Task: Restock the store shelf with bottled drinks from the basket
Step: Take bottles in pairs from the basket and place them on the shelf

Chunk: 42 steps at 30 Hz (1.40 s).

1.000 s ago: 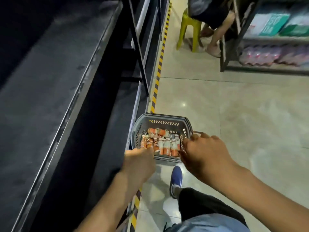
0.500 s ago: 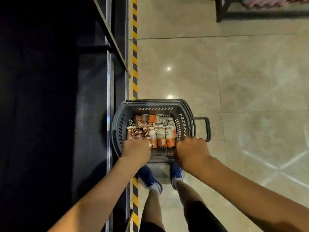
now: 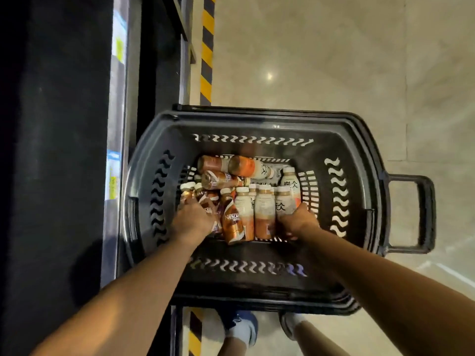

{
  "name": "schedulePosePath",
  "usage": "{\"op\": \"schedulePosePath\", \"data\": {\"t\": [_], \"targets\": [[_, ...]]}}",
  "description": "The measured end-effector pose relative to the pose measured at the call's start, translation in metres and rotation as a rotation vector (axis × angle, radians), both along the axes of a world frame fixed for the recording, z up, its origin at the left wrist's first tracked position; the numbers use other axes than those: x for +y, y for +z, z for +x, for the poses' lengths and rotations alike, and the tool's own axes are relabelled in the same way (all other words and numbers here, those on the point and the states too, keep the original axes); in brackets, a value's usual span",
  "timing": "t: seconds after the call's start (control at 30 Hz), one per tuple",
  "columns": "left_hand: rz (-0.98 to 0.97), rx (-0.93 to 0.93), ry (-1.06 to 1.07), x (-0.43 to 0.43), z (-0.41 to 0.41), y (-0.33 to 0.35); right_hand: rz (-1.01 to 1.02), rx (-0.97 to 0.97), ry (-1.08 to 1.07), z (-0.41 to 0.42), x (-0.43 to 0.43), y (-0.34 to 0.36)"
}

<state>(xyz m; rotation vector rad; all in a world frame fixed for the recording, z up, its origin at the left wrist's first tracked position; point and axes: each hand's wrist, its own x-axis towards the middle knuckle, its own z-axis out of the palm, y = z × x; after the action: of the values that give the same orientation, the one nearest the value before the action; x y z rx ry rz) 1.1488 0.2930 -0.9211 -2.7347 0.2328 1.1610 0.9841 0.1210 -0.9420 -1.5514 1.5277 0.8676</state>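
1. The basket [image 3: 257,127] stands on the floor [image 3: 334,60], right in front of me. Its left side is just beside the foot of the dark shelf [image 3: 51,150].
2. The bottles [image 3: 264,214] are all in the bottom of the basket, bunched toward the left and middle.
3. Most of them stand upright in a tight row at the near side. A few lie on their sides [image 3: 246,167] behind that row, toward the far wall.
4. My left hand [image 3: 192,219] is down in the basket on the left end of the row, over the brown-labelled bottles [image 3: 203,199]. The fingers bend down among them, but I cannot tell whether they have closed round one.
5. My right hand [image 3: 298,222] is at the right end of the row. It grips the lower part of a white-labelled bottle [image 3: 284,204] with the thumb up along its side. That bottle is upright and touches the one on its left.
6. A Nescafe bottle [image 3: 232,222] stands between my two hands, tilted a little.
7. The basket's pull handle [image 3: 426,214] sticks out on the right, well apart from my right hand.
8. A price rail [image 3: 115,150] with small tags runs along the shelf edge on the left.
9. Yellow and black striped tape [image 3: 207,47] runs along the floor at the shelf's foot, far beyond the basket.
10. My shoes [image 3: 246,327] show at the near edge, just below the basket's near rim.
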Motion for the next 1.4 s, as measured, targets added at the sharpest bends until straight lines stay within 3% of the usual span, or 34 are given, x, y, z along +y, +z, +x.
{"op": "schedulePosePath", "data": {"t": [0.13,0.27,0.43,0.57,0.67,0.83,0.97,1.4], "targets": [[0.077,-0.129,0.177,-0.003,-0.005,-0.069,-0.014,-0.03,-0.213,-0.005,0.004,-0.062],[0.091,-0.161,0.338,-0.008,-0.001,-0.088,-0.084,-0.075,-0.369,-0.008,0.006,-0.093],[-0.105,-0.148,0.721,0.001,-0.007,-0.098,-0.111,-0.196,-0.525,-0.02,0.012,-0.112],[-0.239,-0.043,0.973,0.006,-0.013,-0.086,0.031,-0.216,-0.544,-0.024,0.005,-0.095],[-0.378,0.082,0.957,-0.003,-0.023,-0.056,0.128,-0.257,-0.581,-0.027,-0.001,-0.063],[-0.508,0.231,0.736,-0.045,-0.037,0.056,0.164,-0.354,-0.499,-0.015,-0.016,0.048],[-0.643,0.276,0.733,-0.075,-0.047,0.185,0.06,-0.446,-0.336,0.0,-0.028,0.172],[-1.173,0.17,0.739,-0.062,-0.061,0.619,-0.258,-0.843,-0.139,0.016,-0.012,0.622]]}}
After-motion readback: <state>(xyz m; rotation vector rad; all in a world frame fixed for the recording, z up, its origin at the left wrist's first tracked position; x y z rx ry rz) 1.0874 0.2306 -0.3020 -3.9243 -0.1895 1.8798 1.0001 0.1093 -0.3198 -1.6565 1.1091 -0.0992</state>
